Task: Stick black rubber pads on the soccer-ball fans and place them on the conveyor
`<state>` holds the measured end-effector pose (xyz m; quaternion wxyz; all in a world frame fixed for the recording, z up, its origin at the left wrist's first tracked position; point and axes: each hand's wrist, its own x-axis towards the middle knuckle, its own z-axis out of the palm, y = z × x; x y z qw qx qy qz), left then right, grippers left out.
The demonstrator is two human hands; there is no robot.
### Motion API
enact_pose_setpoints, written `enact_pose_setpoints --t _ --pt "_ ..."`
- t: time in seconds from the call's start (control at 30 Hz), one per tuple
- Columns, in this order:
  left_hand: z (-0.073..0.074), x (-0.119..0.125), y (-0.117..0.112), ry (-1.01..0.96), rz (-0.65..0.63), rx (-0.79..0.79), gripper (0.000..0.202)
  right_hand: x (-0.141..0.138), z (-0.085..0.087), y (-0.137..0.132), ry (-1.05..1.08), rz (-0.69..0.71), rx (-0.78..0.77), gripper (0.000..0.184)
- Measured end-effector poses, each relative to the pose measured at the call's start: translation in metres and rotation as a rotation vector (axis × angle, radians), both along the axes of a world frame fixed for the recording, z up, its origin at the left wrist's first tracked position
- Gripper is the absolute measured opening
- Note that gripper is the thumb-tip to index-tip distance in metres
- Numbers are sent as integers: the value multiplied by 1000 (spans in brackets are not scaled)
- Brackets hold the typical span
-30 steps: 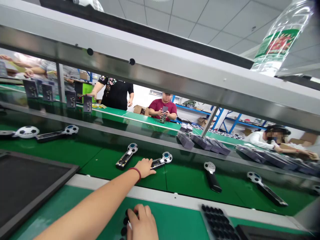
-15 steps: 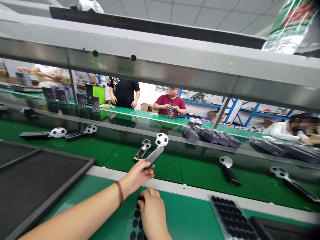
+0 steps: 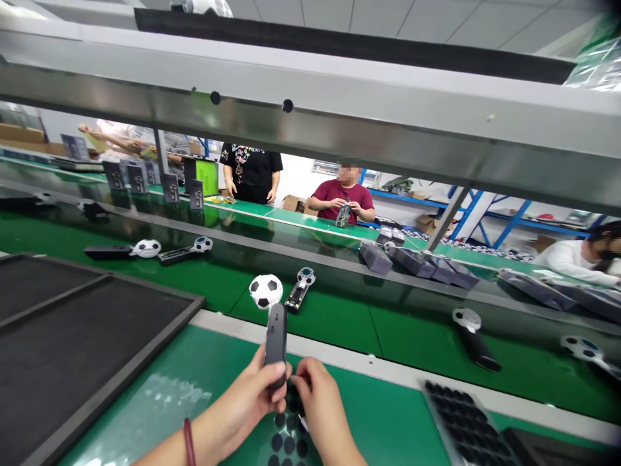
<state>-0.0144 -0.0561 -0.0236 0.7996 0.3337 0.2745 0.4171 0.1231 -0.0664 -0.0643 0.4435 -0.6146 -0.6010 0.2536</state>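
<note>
My left hand [image 3: 247, 408] is closed round the black handle of a football-headed handheld device [image 3: 276, 336], held upright with its black-and-white ball end at the top. Beside the handle's lower end, my right hand [image 3: 323, 408] has thumb and forefinger pinched together; whatever is between them is too small or hidden to make out. Below both hands lies a clear sheet of round black pads [image 3: 290, 445], partly covered by the right hand. Just behind the held device, a similar one with an open handle [image 3: 299, 290] rests on the green belt.
More ball-headed devices [image 3: 474, 340] lie along the belt [image 3: 339, 323]. A second pad sheet [image 3: 463, 421] is at right, a black tray [image 3: 97, 349] at left. A metal beam [image 3: 310, 129] crosses overhead. Beyond, grey boxes [image 3: 376, 257] stand and several people work.
My left hand has drawn the device back from over the belt, nearer my right hand, and turned it upright. The right hand has lifted slightly off the pads. The view has shifted.
</note>
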Motion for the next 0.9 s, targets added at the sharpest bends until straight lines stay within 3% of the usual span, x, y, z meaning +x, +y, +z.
enact_pose_setpoints --t 0.13,0.27,0.43,0.57,0.73,0.83,0.9 --pt "-5 4 -4 17 -33 -69 44 17 11 -8 303 -93 11 8" --pt "-5 6 -11 85 -46 -63 22 21 25 -33 524 -114 29 11" --pt "-7 19 -28 356 -145 44 38 1 54 -60 700 -42 118 11" --pt "-23 29 -36 469 -179 115 50 -4 71 -57 759 -90 93 12" --pt "-38 29 -37 569 -150 208 43 3 69 -47 784 -197 8 18" --pt "-38 27 -37 646 -140 268 35 7 69 -46 700 -193 17 12" --pt "-37 27 -37 669 -132 280 32 10 72 -49 532 -143 26 5"
